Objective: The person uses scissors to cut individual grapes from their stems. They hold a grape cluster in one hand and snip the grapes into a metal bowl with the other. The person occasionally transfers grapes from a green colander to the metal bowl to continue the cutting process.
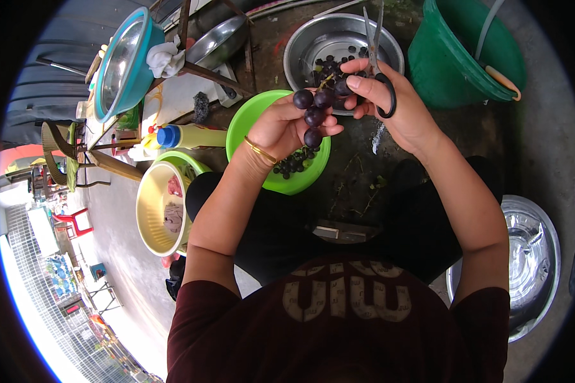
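My left hand (287,122) holds a small bunch of dark purple grapes (315,116) on its palm and fingers. At the bunch's other end, my right hand (388,95) has its thumb and fingertips at the grapes. Black-handled scissors (373,45) hang on the right hand, their blades apart and pointing away from me. Beyond the hands, a steel basin (294,52) holds loose dark grapes and a greenish one. Under my left hand is a bright green basin (242,124) with more grapes, partly hidden by the wrist.
A large green tub (453,62) with a hose stands at the far right. A steel basin of water (527,268) lies beside my right arm. To the left are a cream basin with cloths (160,215), a blue-capped bottle (191,136) and a metal-framed rack (206,76). Stem scraps (359,186) litter the floor.
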A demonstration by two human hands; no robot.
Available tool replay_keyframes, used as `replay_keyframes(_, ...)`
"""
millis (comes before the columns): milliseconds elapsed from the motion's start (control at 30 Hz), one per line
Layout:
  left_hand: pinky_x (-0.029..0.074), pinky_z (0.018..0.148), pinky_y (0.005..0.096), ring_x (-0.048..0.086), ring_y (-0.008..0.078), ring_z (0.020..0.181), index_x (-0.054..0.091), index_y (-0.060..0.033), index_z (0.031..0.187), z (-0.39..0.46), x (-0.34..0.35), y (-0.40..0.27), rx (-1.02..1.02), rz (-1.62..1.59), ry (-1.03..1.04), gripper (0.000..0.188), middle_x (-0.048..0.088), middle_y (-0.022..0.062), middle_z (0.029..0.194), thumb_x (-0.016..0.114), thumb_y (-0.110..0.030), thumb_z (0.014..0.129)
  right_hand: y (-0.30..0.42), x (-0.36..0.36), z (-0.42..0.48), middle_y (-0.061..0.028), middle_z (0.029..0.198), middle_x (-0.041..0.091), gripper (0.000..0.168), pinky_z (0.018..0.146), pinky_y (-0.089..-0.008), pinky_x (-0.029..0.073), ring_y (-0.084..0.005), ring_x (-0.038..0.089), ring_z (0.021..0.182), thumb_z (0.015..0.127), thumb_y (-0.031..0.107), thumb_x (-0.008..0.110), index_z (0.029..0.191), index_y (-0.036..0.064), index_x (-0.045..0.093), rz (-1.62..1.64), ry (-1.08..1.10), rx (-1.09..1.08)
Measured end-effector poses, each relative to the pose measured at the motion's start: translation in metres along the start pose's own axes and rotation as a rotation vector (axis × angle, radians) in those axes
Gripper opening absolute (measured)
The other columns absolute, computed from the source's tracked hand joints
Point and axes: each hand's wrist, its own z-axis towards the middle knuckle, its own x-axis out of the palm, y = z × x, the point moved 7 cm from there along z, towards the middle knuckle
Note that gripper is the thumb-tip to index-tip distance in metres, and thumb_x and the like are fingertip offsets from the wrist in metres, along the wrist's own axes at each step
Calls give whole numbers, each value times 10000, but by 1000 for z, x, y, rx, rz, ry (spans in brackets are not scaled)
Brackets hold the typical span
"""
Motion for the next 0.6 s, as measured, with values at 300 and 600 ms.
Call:
replay_keyframes(300,523,878,456,663,314,854,499,33,1153,-2,-5,-11,31,129,-17,333,639,180,932,556,-178,903,-1,-2,0,-31,909,573,416,698,-241,440,-98,545,810,872,269,629,1200,34,522,51,-5,26)
replay_keyframes(600,458,975,494,627,288,914,499,63,1134,-4,-8,-25,125,104,-60,289,612,188,965,492,-77,880,6,-16,5,-53,937,616,391,714,-239,452,-100,572,810,847,260,624,1152,31,535,128,-47,-38)
